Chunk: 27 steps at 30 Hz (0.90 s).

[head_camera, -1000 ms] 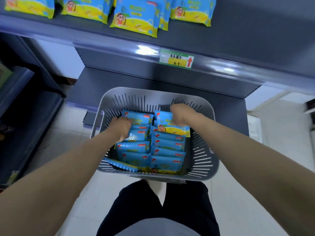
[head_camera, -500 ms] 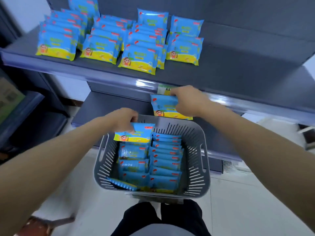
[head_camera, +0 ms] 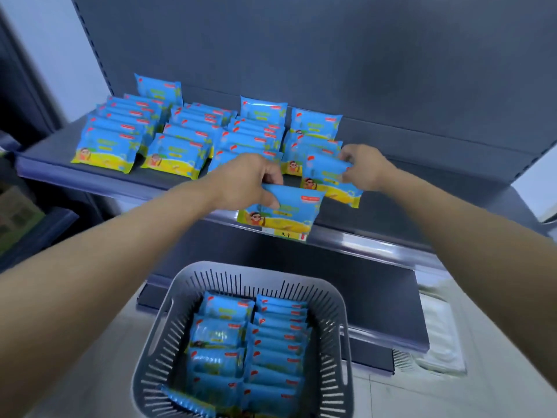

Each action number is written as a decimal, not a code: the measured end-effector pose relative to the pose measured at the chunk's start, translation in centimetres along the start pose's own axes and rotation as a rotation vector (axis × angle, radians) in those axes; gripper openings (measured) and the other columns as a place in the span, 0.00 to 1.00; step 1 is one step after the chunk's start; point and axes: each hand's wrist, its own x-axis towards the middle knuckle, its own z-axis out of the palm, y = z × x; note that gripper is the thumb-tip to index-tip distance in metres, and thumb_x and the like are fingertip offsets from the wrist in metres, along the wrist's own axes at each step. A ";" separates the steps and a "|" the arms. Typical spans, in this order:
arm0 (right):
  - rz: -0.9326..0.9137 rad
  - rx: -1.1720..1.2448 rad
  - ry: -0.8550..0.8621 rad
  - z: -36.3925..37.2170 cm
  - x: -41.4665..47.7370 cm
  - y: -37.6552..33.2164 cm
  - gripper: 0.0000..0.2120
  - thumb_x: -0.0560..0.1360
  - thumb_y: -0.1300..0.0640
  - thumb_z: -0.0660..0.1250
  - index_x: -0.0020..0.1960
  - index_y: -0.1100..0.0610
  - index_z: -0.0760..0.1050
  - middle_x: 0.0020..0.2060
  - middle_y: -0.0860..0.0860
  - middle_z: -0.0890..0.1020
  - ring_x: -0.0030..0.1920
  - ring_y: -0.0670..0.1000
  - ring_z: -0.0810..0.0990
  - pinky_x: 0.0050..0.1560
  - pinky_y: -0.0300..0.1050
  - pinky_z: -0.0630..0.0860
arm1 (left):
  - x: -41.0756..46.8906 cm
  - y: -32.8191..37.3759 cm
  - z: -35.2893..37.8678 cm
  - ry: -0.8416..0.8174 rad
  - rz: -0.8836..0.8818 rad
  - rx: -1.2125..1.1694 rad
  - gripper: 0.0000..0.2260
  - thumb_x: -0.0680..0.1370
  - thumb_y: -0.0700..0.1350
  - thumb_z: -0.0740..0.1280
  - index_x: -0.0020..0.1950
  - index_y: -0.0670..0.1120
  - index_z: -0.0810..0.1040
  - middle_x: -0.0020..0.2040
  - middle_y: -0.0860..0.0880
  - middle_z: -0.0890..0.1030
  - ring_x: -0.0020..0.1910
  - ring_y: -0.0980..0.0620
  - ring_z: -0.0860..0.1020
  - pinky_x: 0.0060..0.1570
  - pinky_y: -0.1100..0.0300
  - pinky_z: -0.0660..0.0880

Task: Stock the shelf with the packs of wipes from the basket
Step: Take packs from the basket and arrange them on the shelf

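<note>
Placing step: left hand [head_camera: 247, 182] and right hand [head_camera: 366, 168] each grip one pack over shelf [head_camera: 407, 206]; next, set both down in right rows.

Shelf [head_camera: 90, 176]: dark matt deck, looks like painted metal; front rail [head_camera: 361, 239] glossy, catches the light. Packs in my hands [head_camera: 283, 212] and the stocked rows [head_camera: 168, 146]: shiny printed plastic film. Basket [head_camera: 187, 297]: grey moulded plastic, slotted, dull sheen. Floor [head_camera: 99, 372]: smooth pale tile.
</note>
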 end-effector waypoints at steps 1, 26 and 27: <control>-0.002 0.022 -0.009 0.2 0.7 0.2 0.20 0.71 0.62 0.70 0.62 0.60 0.72 0.57 0.56 0.76 0.49 0.54 0.74 0.45 0.42 0.69 | 0.8 0.2 0.1 0.001 -0.006 -0.010 0.09 0.67 0.39 0.76 0.45 0.43 0.80 0.41 0.47 0.81 0.38 0.53 0.75 0.40 0.60 0.72; -0.077 0.201 0.087 -0.1 11.5 3.8 0.15 0.75 0.62 0.65 0.61 0.56 0.75 0.58 0.55 0.78 0.54 0.53 0.77 0.57 0.49 0.76 | 16.8 -2.3 3.5 0.024 -0.041 0.268 0.14 0.73 0.45 0.71 0.56 0.43 0.75 0.52 0.46 0.75 0.49 0.46 0.73 0.47 0.55 0.71; -0.080 0.172 0.115 -0.2 11.2 3.8 0.15 0.75 0.62 0.64 0.61 0.56 0.75 0.58 0.55 0.78 0.55 0.54 0.77 0.57 0.50 0.75 | 17.1 -2.4 3.7 0.024 -0.036 0.310 0.15 0.73 0.45 0.71 0.57 0.42 0.75 0.54 0.45 0.74 0.52 0.45 0.73 0.50 0.54 0.71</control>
